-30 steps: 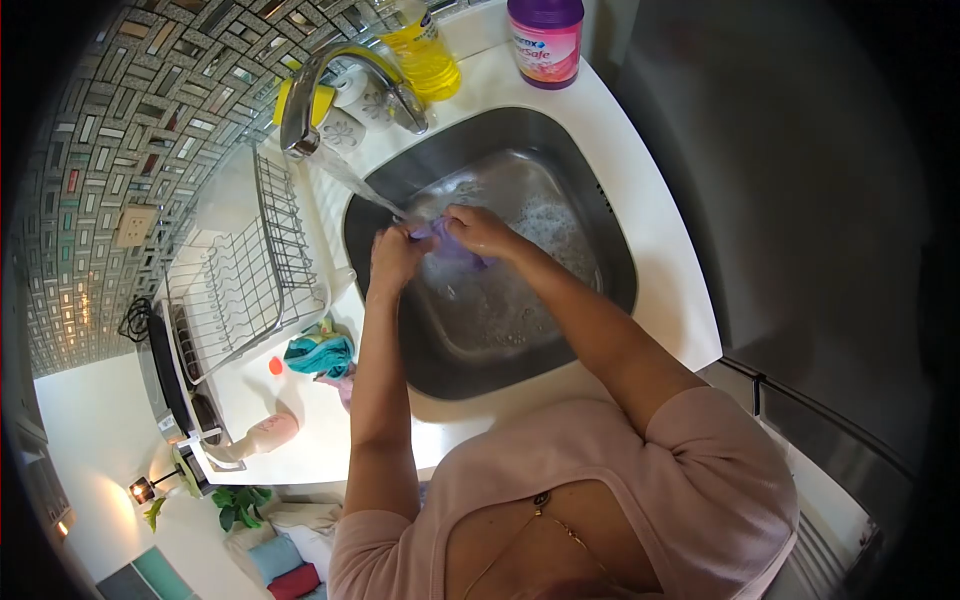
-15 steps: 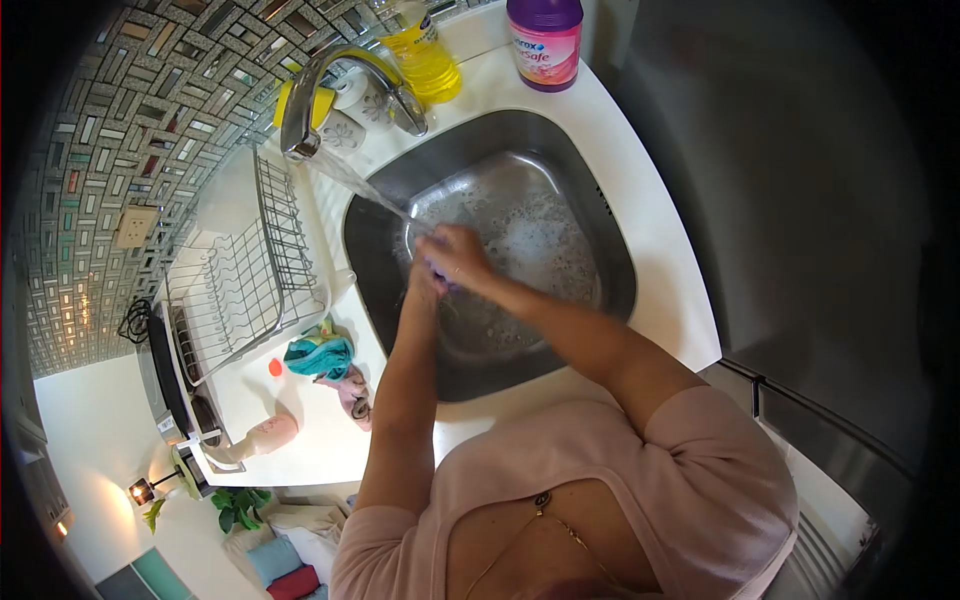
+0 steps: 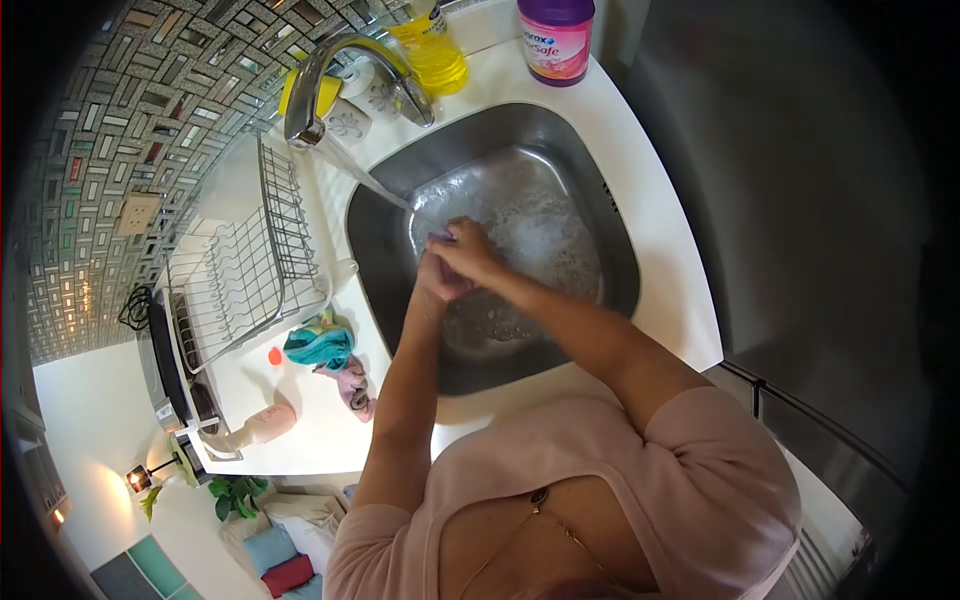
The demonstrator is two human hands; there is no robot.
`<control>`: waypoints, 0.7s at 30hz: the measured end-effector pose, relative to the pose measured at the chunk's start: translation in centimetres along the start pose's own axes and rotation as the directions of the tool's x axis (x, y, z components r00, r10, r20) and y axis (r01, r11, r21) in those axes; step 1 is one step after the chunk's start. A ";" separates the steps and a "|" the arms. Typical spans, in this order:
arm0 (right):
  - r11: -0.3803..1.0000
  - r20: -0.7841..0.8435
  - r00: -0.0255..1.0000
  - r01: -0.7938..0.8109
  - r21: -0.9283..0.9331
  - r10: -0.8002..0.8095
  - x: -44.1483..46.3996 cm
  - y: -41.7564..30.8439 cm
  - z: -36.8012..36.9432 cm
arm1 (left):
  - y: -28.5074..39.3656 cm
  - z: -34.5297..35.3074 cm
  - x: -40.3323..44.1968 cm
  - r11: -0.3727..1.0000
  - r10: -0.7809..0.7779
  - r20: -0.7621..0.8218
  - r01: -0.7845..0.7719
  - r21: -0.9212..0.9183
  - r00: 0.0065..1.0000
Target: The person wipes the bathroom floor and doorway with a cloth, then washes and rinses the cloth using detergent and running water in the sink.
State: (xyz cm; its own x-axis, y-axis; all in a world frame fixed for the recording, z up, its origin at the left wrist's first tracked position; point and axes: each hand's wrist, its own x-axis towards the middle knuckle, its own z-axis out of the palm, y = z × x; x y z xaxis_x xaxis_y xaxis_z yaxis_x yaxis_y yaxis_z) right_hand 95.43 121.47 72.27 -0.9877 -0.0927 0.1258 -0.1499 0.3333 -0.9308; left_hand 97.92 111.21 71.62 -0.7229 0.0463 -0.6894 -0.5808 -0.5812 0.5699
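Over the grey sink (image 3: 440, 375), my left hand (image 3: 441, 279) and my right hand (image 3: 468, 250) are pressed together with their fingers closed. Whatever lies between them is hidden; only a faint purple tint shows near the fingers. A stream of water (image 3: 372, 183) runs from the chrome faucet (image 3: 303, 128) and comes down just beside the fingertips. Beneath my hands, sudsy water (image 3: 540, 245) covers the sink bottom.
Left of the sink stand a wire dish rack (image 3: 235, 290), a teal cloth (image 3: 320, 345), a pinkish cloth (image 3: 352, 388) and a pink bottle (image 3: 268, 424). Behind it are a yellow liquid bottle (image 3: 435, 60), a white patterned container (image 3: 348, 122) and a purple-capped bottle (image 3: 556, 50).
The small purple thing seen between my hands is now mostly covered. My right hand has tilted and curled over my left; the view has shifted slightly. Water keeps running.
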 end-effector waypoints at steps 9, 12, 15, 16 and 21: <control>0.855 0.097 0.903 -0.428 0.292 0.419 1.2 5.6 2.7 | -0.5 0.3 2.7 0.915 0.026 0.228 0.068 -0.397 0.973; 0.380 0.342 0.776 -0.578 0.723 0.530 2.0 5.2 0.8 | 1.2 1.0 1.7 0.963 -0.026 0.136 0.061 -0.264 0.990; 0.252 0.447 0.774 -0.589 0.768 0.447 2.4 3.7 -0.5 | 0.8 1.3 1.3 0.953 0.056 0.053 -0.038 -0.302 0.997; 0.406 0.351 0.816 -0.544 0.734 0.459 2.5 3.9 0.0 | 0.5 1.3 1.3 0.945 0.078 0.024 -0.067 -0.320 0.997; 0.926 0.027 0.992 -0.123 0.358 0.121 -0.1 2.2 1.5 | -0.5 0.9 1.4 0.924 -0.012 0.158 0.072 -0.375 0.987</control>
State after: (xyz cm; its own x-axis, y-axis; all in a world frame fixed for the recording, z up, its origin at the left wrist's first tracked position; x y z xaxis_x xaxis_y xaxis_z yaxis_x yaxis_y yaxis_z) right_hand 95.25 120.85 69.68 -0.9970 -0.0772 0.0031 -0.0019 -0.0156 -0.9999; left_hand 96.85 112.34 70.74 -0.7658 0.1814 -0.6170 -0.4484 -0.8383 0.3100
